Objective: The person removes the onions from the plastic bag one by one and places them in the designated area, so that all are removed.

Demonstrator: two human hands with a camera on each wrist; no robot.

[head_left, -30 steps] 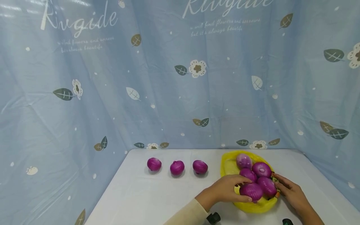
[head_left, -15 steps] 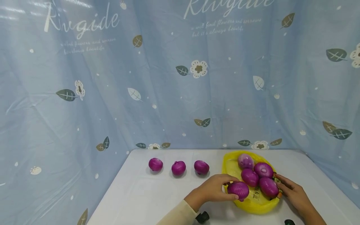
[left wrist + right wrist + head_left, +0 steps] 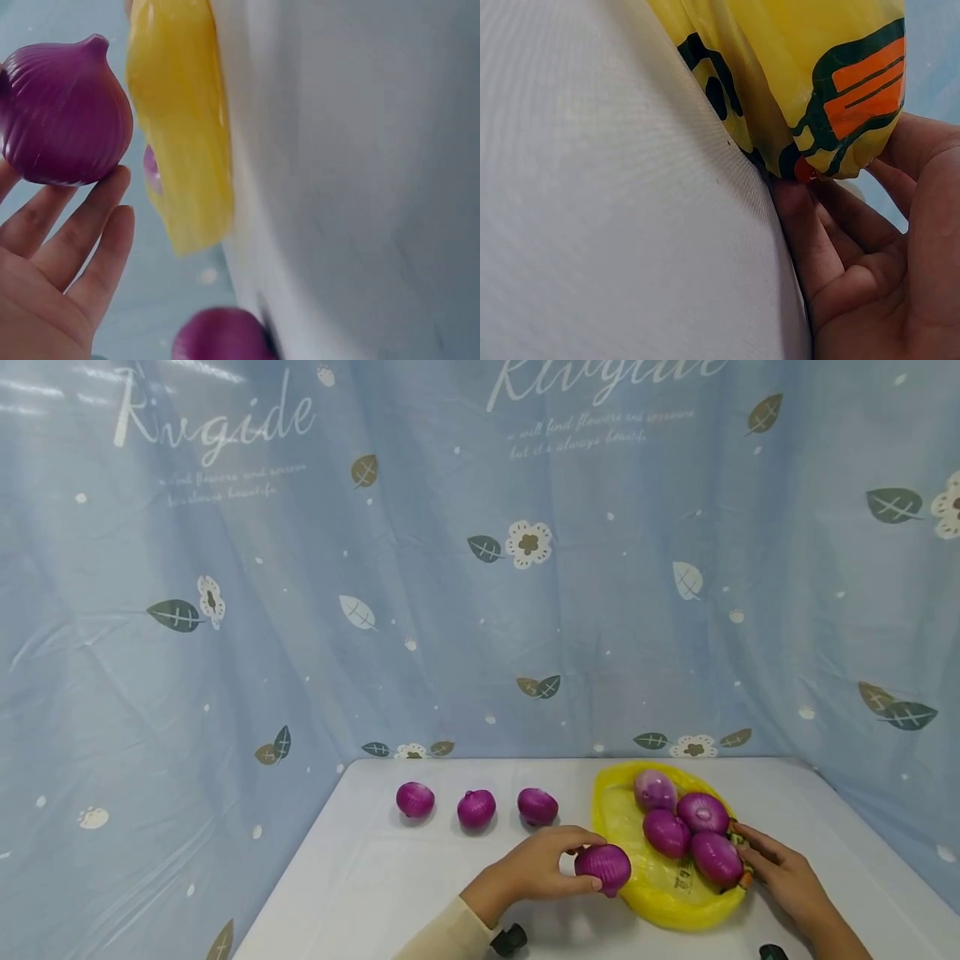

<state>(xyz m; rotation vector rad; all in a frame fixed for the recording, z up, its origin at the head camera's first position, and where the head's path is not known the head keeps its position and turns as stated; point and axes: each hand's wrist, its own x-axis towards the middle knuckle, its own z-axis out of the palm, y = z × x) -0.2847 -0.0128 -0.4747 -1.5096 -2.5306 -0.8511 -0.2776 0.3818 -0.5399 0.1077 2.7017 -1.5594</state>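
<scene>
My left hand [image 3: 534,867] holds a purple onion [image 3: 606,867] between thumb and fingers, just left of the yellow plastic bag [image 3: 670,910]. In the left wrist view, the same onion [image 3: 69,112] shows its pointed top, with fingertips against its underside. The bag is spread wide with its rim rolled down, and several onions [image 3: 666,833] lie inside. At its right side, my right hand [image 3: 783,878] grips the rim. Close up in the right wrist view, fingers [image 3: 810,240] meet the lower edge of the printed bag [image 3: 780,67]; some fingertips are hidden behind it.
Three more purple onions, the left one [image 3: 415,799], the middle one [image 3: 476,810] and the right one [image 3: 537,807], stand in a row towards the back of the white table [image 3: 360,893]. A blue patterned curtain [image 3: 450,610] hangs behind and beside the table.
My left hand has lifted the onion from the bag's near left part and carried it left, past the rim. The right hand stays at the bag's right side.
</scene>
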